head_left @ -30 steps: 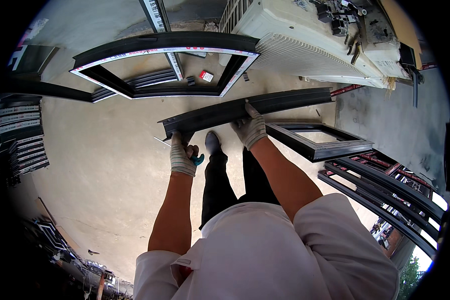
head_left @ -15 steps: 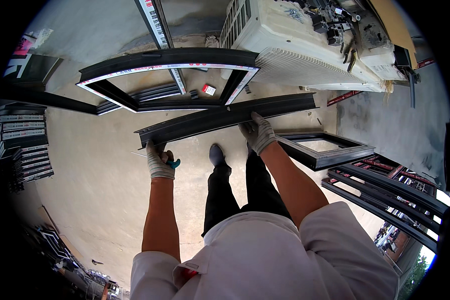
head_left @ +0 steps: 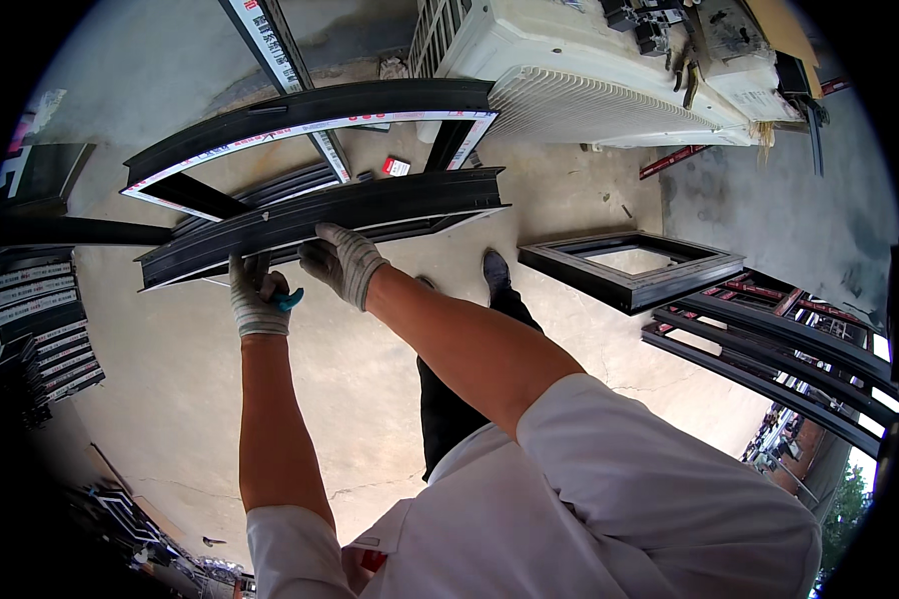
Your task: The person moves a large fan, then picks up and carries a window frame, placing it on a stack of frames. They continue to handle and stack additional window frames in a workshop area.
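A long black metal frame [head_left: 370, 205], seen nearly edge-on, is held in front of me by both gloved hands. My left hand [head_left: 258, 299] is closed at its near edge, towards its left end. A slim tool with a teal handle [head_left: 289, 299] is also tucked in that hand, and most of it is hidden by the fingers. Close beside it, my right hand [head_left: 348, 265] grips the same edge near the middle, its fingertips partly out of sight. Just beyond stands a larger black frame [head_left: 310, 108] with white printed film, partly covered by the held one.
Another black frame [head_left: 629, 270] lies to the right, near stacked dark frames [head_left: 769, 364]. A white outdoor air-conditioner unit [head_left: 609, 85] at the back carries pliers [head_left: 686, 80] and hardware. Wrapped profiles [head_left: 40, 309] are piled at the left. A small red-and-white box [head_left: 397, 166] lies on the floor.
The held frame has moved left and now overlaps the lower part of the standing frame. My right hand has come leftward along it, close to my left hand. My body has turned left.
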{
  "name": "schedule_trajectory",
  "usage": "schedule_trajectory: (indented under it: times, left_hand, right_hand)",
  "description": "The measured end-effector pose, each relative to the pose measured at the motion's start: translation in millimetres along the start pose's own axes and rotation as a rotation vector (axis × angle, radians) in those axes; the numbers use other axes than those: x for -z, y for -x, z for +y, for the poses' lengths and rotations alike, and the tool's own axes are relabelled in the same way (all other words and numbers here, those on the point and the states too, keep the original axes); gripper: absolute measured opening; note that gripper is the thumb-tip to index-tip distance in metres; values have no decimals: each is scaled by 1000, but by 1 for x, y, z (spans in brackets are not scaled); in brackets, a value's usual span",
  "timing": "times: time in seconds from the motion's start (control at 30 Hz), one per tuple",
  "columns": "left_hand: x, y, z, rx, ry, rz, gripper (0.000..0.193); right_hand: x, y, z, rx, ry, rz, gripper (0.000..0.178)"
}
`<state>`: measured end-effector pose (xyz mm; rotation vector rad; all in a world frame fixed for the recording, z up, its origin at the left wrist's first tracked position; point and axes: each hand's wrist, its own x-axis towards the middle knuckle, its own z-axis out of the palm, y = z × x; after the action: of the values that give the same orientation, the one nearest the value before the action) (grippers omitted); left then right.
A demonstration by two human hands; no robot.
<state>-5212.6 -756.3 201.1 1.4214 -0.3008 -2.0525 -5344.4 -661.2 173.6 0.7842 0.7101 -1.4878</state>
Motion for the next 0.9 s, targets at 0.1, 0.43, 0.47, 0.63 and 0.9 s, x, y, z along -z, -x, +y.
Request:
schedule_trajectory:
  times: [0.1, 0.43, 0.47, 0.63, 0.9]
  left_hand:
    - [-24, -11, -19, 25, -36, 8, 51]
    - [-68, -59, -22, -11, 40, -110, 36]
    - [-85, -56, -25, -2, 64, -118, 33]
    - [-77, -86, -35, -32, 53, -57, 38]
    - [-63, -20, -103, -7, -172, 45, 47]
  right_hand:
    - [4, -5, -16, 79, 74, -16, 30]
    - [114, 117, -85, 104, 1297, 108, 26]
    - [156, 128, -92, 81, 1221, 173, 25]
    - [286, 244, -135, 185, 1362, 484, 29]
    - [458, 366, -248, 217, 569, 1027, 37]
